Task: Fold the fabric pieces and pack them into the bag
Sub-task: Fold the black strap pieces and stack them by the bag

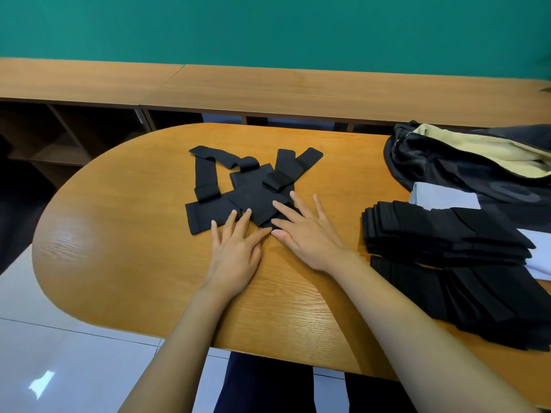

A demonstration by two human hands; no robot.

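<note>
Both hands lie flat with straight fingers and hold nothing. The left hand (235, 248) has only its fingertips on the near edge of the fabric piece (256, 192). The right hand (304, 234) is spread wide and reaches a bit farther onto the near right corner, so it is the closer one.

The fabric piece lies just ahead of the hands, in the middle of the worktop (119, 234). Its wide band runs left to right. Its straps (205, 174) point away from the person.

I think a fold should go up or to the left, where there is open wood. To the right sit two stacks (441, 231) of folded pieces, and the bag (447, 168) lies open behind them, well apart from the hands.
</note>
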